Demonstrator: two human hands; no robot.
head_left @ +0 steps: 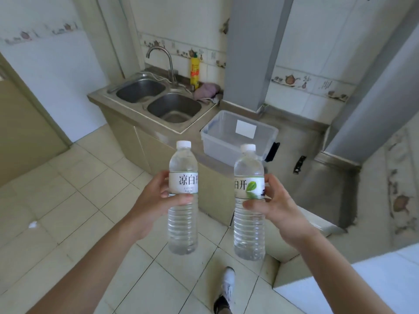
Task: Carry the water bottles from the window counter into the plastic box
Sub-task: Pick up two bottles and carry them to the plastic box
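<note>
Both bare forearms stretched forward, roughly parallel, wrists level. Left hand (pixel 152 201) wrapped round a water bottle (pixel 182 200) at label height, thumb across the front, fingers behind. Right hand (pixel 277 206) gripping a second bottle (pixel 249 207) likewise (thumb in front, fingertips at the label's edge). Both bottles held upright, apart.

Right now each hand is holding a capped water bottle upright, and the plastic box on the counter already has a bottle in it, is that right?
Not quite. The head view shows the plastic box holds no bottle. The rest stands: the left hand and right hand each hold a capped bottle upright, left bottle and right bottle.
</note>
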